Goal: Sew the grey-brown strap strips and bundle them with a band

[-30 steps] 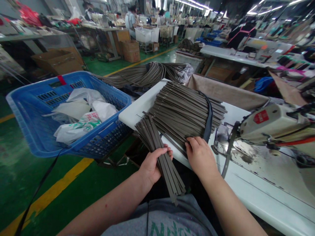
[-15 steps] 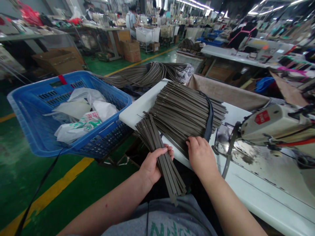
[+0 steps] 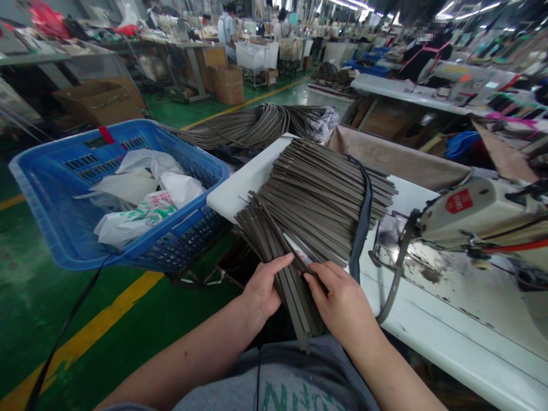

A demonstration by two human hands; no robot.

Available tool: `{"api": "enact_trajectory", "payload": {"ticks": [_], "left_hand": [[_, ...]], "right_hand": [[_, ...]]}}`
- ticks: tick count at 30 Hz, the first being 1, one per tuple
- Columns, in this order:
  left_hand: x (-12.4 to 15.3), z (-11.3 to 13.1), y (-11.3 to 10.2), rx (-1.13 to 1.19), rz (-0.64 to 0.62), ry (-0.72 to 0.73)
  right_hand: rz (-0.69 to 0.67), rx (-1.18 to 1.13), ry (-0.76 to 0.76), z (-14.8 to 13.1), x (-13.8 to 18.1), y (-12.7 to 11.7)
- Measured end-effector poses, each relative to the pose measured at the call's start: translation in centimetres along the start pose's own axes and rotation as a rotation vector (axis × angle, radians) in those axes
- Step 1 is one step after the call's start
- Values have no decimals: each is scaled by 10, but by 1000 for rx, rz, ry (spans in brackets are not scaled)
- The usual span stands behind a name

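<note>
My left hand (image 3: 262,290) is closed round a small bundle of grey-brown strips (image 3: 269,245) that slants over the near corner of the white table (image 3: 240,188). My right hand (image 3: 340,299) pinches one strip at the bundle's near end, fingers curled on it. Just beyond lies a large pile of the same strips (image 3: 325,197), looped by a dark band (image 3: 363,214). A long coil of strip material (image 3: 257,125) lies behind the table.
A blue plastic basket (image 3: 47,188) with white bags stands to the left over the green floor. A sewing machine (image 3: 475,214) sits on the table at right. Cardboard boxes (image 3: 226,83), other worktables and seated people fill the background.
My right hand has left the edge of the large pile and moved left and nearer, onto the bundle in my left hand. The left hand has stayed in place.
</note>
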State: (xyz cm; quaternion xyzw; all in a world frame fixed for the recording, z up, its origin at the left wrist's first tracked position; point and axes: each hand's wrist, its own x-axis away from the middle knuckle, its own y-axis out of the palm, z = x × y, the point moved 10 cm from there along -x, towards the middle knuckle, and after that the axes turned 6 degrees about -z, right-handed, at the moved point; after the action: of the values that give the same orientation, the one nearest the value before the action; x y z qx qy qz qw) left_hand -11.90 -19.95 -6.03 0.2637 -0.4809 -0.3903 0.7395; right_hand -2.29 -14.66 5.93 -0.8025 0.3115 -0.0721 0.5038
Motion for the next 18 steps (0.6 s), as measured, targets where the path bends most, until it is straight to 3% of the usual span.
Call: {"api": "enact_trajectory", "payload": {"ticks": [5, 9, 14, 18], "left_hand": [[0, 1, -1, -3, 34, -7], [2, 3, -3, 1, 34, 10], [1, 3, -3, 10, -4, 19], [-2, 3, -6, 5, 34, 27]], "right_hand": [[-1, -23, 31, 7, -3, -5], [78, 203, 95, 18, -7, -14], [-11, 436, 58, 20, -6, 6], [-41, 524, 50, 19, -4, 15]]}}
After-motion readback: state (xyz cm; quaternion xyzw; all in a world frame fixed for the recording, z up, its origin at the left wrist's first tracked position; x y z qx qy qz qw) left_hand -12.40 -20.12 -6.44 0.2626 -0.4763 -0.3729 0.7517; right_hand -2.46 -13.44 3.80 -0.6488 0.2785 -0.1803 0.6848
